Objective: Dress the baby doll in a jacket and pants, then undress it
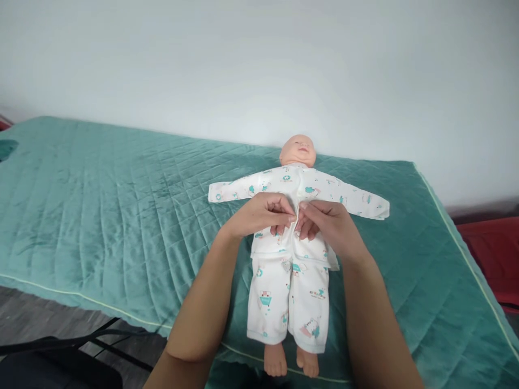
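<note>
A baby doll (299, 151) lies on its back, head toward the wall and bare feet toward me. It wears a white printed shirt (271, 246) with both sleeves spread wide, and matching white trousers (265, 300). Over the shirt's front, my left hand (272, 212) pinches one edge of the front opening between thumb and fingers. My right hand (322, 220) pinches the facing edge just beside it, so the fingertips nearly meet at the middle of the chest. Whatever fastener may lie between the fingertips is too small to make out.
A green quilted cover (121, 216) spreads over the table, its piped edge running along the front and right. Behind it stands a pale wall (243, 65). Red chairs (492, 259) are at the right, and a black chair frame (68, 343) is at the lower left.
</note>
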### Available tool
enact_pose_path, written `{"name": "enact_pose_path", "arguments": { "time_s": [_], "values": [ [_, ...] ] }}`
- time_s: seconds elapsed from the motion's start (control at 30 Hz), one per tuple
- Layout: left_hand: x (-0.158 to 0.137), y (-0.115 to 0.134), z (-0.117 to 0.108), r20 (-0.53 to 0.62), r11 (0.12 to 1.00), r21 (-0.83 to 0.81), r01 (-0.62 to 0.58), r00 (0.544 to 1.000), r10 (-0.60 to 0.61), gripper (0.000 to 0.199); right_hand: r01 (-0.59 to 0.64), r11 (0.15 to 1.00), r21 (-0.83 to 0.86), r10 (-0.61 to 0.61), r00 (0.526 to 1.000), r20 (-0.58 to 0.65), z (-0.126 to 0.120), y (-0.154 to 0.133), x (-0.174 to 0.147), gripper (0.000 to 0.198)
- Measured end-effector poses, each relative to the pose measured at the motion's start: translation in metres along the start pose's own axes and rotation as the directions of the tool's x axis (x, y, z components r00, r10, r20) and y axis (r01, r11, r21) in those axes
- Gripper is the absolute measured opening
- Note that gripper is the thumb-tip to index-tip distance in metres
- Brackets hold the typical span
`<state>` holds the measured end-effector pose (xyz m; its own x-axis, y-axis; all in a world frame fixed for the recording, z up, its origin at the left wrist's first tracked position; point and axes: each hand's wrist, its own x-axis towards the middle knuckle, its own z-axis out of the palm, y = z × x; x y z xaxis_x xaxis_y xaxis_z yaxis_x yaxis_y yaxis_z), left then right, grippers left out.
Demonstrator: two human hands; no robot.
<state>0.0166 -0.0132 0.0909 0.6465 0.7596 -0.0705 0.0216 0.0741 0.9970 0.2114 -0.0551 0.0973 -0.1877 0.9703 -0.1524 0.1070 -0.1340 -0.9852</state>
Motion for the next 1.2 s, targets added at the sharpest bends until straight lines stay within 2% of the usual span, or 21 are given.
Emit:
{"name": "enact_pose_path", "arguments": {
  "time_s": [0.33,0.53,0.83,1.07,1.2],
  "values": [
    [0.0001,-0.0004,-0.0037,0.061,1.0,0.015,-0.001,0.998,0.0,0.028,0.005,0.999,0.05,-0.006,1.0,0.017,-0.0026,0.0028,-0.0015,0.039],
    [-0.0007,-0.0015,-0.004,0.077,0.998,0.051,0.042,0.996,-0.046,0.027,0.001,0.999,0.049,-0.001,1.0,0.012,-0.0019,0.0041,-0.0003,0.038],
    [-0.0002,-0.0045,-0.0058,0.076,0.998,0.051,0.021,0.997,-0.024,0.01,0.005,1.0,-0.004,-0.004,0.999,0.053,-0.0033,0.0042,-0.0006,0.029],
    [0.0003,-0.005,-0.0046,0.049,1.0,0.009,0.009,0.999,-0.009,0.024,0.008,1.0,-0.017,-0.006,0.994,0.11,-0.0058,0.0073,-0.0004,0.024],
    [0.0008,-0.0067,-0.0077,0.073,1.0,-0.027,0.002,0.997,0.0,0.023,0.026,0.999,-0.024,-0.023,0.991,0.133,-0.0065,0.0085,-0.0008,0.02]
  ]
}}
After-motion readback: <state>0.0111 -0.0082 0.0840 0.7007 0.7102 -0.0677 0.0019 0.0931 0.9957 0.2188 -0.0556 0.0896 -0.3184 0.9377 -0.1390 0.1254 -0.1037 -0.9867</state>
